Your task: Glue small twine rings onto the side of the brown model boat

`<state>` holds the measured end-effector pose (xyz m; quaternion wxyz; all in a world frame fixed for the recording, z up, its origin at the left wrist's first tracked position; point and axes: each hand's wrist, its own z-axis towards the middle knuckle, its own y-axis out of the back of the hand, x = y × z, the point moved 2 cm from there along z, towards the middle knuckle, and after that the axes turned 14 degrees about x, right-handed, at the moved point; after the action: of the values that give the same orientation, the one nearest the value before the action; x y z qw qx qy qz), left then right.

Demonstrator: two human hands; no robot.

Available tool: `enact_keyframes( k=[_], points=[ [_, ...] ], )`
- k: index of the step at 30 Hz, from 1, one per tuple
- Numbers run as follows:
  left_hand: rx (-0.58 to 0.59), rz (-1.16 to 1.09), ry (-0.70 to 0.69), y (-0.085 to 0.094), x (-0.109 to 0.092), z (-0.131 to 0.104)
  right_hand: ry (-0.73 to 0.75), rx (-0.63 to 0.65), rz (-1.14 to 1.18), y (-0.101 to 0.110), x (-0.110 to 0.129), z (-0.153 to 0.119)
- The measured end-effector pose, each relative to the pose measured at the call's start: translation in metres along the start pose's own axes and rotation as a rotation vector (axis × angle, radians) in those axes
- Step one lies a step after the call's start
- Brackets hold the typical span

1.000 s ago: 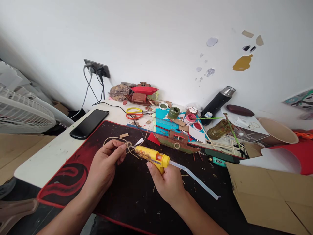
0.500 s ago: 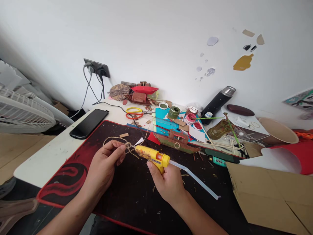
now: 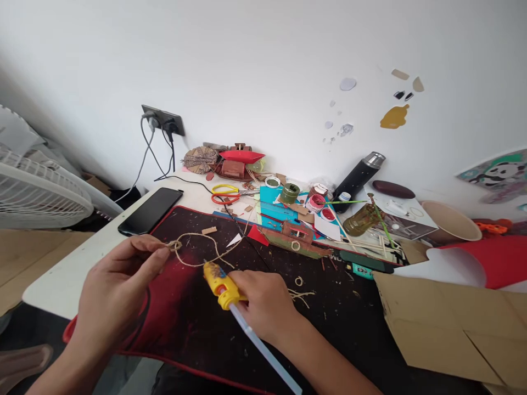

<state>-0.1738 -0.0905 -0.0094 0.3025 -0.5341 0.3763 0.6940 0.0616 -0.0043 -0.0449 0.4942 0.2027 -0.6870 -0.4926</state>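
Observation:
Between thumb and fingers, my left hand (image 3: 119, 280) pinches a length of twine (image 3: 193, 235) by a small coiled ring at its end. The loose twine loops out to the right over the dark desk mat (image 3: 197, 323). My right hand (image 3: 267, 302) grips a yellow hot glue gun (image 3: 220, 282), its nozzle pointing up and left near the twine loop. A long translucent glue stick (image 3: 263, 345) sticks out of its back toward me. Beyond it stands a small green and brown model boat (image 3: 294, 238) with a twine ring on its side.
Scissors (image 3: 226, 193), open paint jars (image 3: 290, 192) and blue paper (image 3: 269, 200) lie at the back. A phone (image 3: 150, 209) rests at left, near a fan (image 3: 41, 189). Cardboard (image 3: 440, 323) covers the right side. A black thermos (image 3: 358, 178) leans by the wall.
My left hand has moved left with the twine, away from the glue gun. The glue gun has swung down and left, its nozzle now apart from the coiled end.

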Motion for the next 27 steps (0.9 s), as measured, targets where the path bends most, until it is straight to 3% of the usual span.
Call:
enact_keyframes(
  k=[4, 9, 13, 16, 18, 22, 27],
  points=[
    [0.073, 0.277, -0.239, -0.004, -0.015, -0.002, 0.019, 0.151, -0.121, 0.006, 0.009, 0.019],
    [0.110, 0.369, -0.525, -0.006, -0.023, 0.004, 0.091, 0.208, -0.081, 0.016, 0.014, 0.028],
    [0.242, 0.560, -0.751, 0.002, -0.013, 0.010, 0.051, 0.076, 0.238, 0.027, 0.009, 0.016],
    [0.345, 0.881, -1.204, -0.002, -0.010, 0.005, -0.080, -0.096, 0.579, 0.036, 0.001, 0.002],
    [0.368, 1.046, -1.416, -0.011, -0.014, 0.003, -0.151, -0.163, 0.747, 0.042, -0.003, -0.007],
    [0.454, 1.116, -1.588, -0.035, -0.035, 0.002, -0.213, -0.194, 0.934, 0.048, -0.010, -0.023],
    [0.587, 1.143, -1.721, -0.062, -0.063, 0.002, -0.241, -0.200, 0.967, 0.053, -0.017, -0.036]
  ],
)
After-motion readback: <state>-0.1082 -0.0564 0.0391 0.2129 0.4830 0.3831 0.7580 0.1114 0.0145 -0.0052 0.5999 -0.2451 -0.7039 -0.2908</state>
